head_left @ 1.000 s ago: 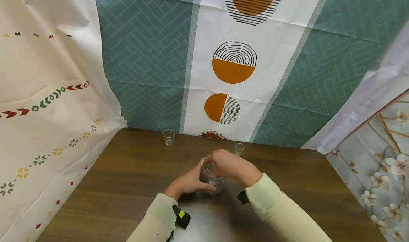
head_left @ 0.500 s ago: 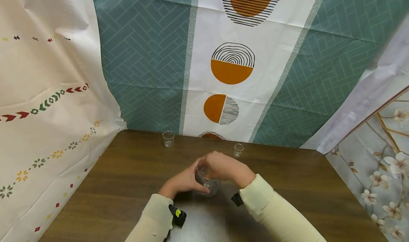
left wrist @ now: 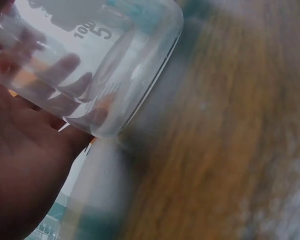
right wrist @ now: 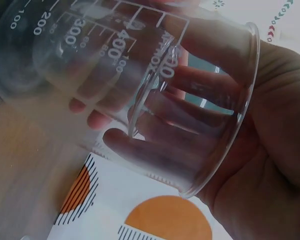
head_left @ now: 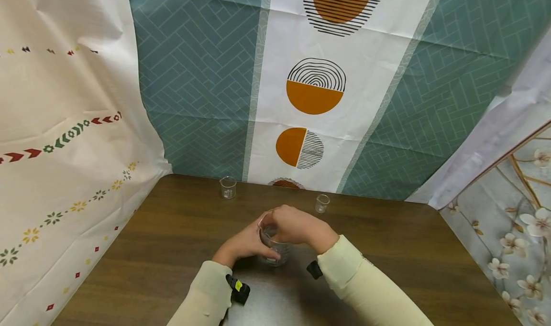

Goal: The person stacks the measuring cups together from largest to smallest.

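In the head view, a large clear glass beaker (head_left: 281, 254) stands near the table's middle, tilted. My left hand (head_left: 246, 244) grips it round its left side, thumb across the front. My right hand (head_left: 297, 225) reaches over the rim from the right. Through the glass in the right wrist view, a smaller beaker (right wrist: 102, 55) with its own scale sits inside the large one. My right fingers (right wrist: 160, 145) are inside the large beaker, curled at the smaller beaker's rim. The left wrist view shows the large beaker's base and my left palm (left wrist: 30, 165) beside it.
A small beaker (head_left: 228, 188) stands at the back left of the brown table (head_left: 172, 249). An even smaller one (head_left: 322, 204) stands at the back, right of centre. Patterned cloths (head_left: 198, 77) hang behind and at both sides.
Both hands and the large beaker have shifted a little left and slightly nearer to me. The hold of each hand looks the same. The two beakers at the back have stayed put.
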Tool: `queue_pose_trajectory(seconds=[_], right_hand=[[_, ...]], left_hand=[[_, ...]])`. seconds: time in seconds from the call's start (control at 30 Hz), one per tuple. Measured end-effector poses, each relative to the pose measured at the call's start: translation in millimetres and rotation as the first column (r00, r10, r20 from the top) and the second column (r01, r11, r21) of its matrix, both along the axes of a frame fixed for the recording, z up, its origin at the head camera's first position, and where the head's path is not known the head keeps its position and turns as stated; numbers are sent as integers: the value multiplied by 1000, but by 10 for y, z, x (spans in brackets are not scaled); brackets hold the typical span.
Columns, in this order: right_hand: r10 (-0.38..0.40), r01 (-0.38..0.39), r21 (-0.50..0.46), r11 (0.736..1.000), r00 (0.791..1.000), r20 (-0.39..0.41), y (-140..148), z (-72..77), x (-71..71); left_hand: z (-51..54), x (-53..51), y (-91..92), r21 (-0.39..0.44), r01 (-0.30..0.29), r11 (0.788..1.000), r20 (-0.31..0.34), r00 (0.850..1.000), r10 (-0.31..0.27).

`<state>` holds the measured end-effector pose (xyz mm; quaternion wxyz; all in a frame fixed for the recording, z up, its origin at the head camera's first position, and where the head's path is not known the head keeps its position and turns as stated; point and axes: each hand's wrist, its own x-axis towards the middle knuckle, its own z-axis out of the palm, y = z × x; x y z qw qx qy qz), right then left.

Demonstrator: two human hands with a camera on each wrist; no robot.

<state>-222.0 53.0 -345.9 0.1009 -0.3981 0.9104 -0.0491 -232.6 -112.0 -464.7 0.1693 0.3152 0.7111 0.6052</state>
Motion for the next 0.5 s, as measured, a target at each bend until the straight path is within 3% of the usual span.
queue_pose_trajectory(seconds=[0.23, 0.5], right_hand=[[-13, 13, -6, 1000, 1000, -4, -35, 0, 25], [-67, 67, -18, 998, 998, 15, -75, -27, 26]], left_hand=[[4, -3, -3, -26, -16, 1000, 4, 1000, 16], [26, 2, -26, -10, 34, 999, 100, 994, -33]])
